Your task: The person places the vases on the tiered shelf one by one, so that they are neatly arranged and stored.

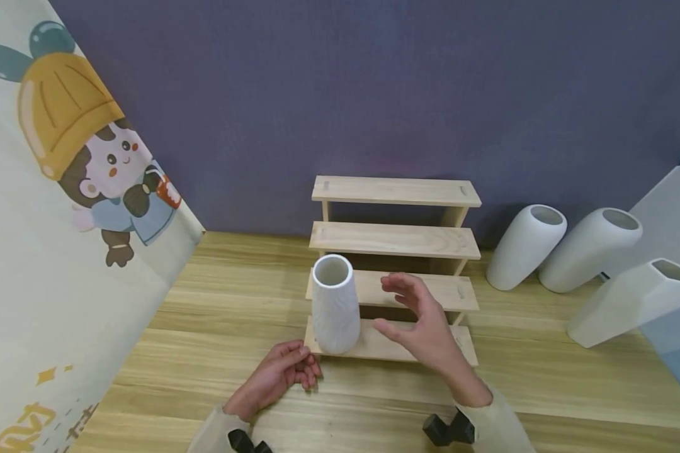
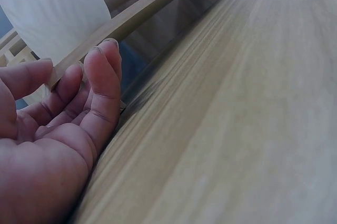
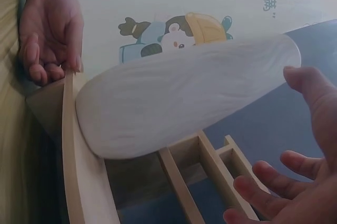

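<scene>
A white textured vase [image 1: 337, 314] stands upright at the left end of the lowest board of a stepped wooden shelf [image 1: 391, 343]. My left hand [image 1: 274, 375] is at that board's front left corner. In the left wrist view, its thumb lies over the edge of the board and the curled fingers [image 2: 102, 77] sit below, pinching the corner. To the right of the vase, my right hand [image 1: 425, 327] hovers over the lower boards, thumb and fingers spread apart with nothing between them. Its thumb tip overlaps the upper part of the vase in the right wrist view.
Three more white vases stand right of the shelf: a rounded one [image 1: 524, 248], a second rounded one [image 1: 586, 251] and an angular one [image 1: 626, 305]. A dark blue wall [image 1: 374, 88] rises behind the shelf. A cartoon-printed panel [image 1: 22, 302] borders the wooden table [image 1: 192, 340] at left.
</scene>
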A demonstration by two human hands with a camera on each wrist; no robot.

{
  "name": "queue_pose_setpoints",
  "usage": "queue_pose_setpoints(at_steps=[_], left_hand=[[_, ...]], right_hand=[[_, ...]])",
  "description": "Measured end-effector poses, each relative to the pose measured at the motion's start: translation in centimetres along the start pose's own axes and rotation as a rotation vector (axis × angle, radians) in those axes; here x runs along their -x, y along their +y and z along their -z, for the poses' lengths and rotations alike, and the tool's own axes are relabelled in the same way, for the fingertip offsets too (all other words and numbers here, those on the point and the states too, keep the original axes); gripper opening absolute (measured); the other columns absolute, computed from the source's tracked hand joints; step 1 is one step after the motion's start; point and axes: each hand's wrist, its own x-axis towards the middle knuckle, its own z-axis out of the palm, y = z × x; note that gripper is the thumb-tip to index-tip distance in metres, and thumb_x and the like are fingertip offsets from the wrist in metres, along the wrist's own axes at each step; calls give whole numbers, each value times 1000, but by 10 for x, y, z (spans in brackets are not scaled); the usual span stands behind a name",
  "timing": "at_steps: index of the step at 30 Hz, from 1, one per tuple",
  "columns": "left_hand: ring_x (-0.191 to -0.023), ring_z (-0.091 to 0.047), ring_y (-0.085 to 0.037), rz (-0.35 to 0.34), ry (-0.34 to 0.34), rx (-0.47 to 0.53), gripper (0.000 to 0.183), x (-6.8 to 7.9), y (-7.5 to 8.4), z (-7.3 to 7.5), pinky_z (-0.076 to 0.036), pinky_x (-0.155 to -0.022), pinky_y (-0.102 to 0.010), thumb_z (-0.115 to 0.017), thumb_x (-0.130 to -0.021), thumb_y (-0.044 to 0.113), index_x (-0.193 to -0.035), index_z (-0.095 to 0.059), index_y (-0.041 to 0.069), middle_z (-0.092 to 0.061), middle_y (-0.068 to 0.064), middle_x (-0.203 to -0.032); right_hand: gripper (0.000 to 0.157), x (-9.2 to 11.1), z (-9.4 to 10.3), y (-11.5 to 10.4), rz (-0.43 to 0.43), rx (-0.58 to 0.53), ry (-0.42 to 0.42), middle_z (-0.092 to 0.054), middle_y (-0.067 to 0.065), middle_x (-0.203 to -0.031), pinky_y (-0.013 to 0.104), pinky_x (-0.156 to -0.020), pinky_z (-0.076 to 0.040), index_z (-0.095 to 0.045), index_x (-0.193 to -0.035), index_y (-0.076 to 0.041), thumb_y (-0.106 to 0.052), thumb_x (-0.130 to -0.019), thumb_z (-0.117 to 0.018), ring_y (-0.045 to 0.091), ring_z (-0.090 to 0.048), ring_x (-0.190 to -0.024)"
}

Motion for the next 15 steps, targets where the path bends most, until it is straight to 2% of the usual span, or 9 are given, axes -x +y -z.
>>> queue_pose_setpoints(at_steps=[8,12,15], left_hand=[[-80,-70,-6,12,10,-6,25,1,1,-1,-58,-68,-18,-35,-109,13,-101,-59,9,-74,1,-95],[-80,-69,-6,21,19,-9,25,1,1,-1,-58,-68,-19,-35,-109,14,-101,-59,9,-74,1,-94],[-80,-69,-6,20,15,-8,26,1,2,-1,-58,-68,-18,-35,-109,14,-101,-59,10,-74,1,-95]], right_hand=[[60,5,15,9,-25,9,46,-61,17,-131,12,-100,-48,-50,-132,-1,-1,-80,-81,-2,-58,-118],[58,7,22,15,2,0,79,-60,22,-128,10,-97,-48,-49,-131,4,5,-80,-78,-7,-58,-115],[56,9,28,19,6,3,106,-60,22,-126,9,-96,-48,-49,-130,5,7,-82,-76,-8,-58,-114]])
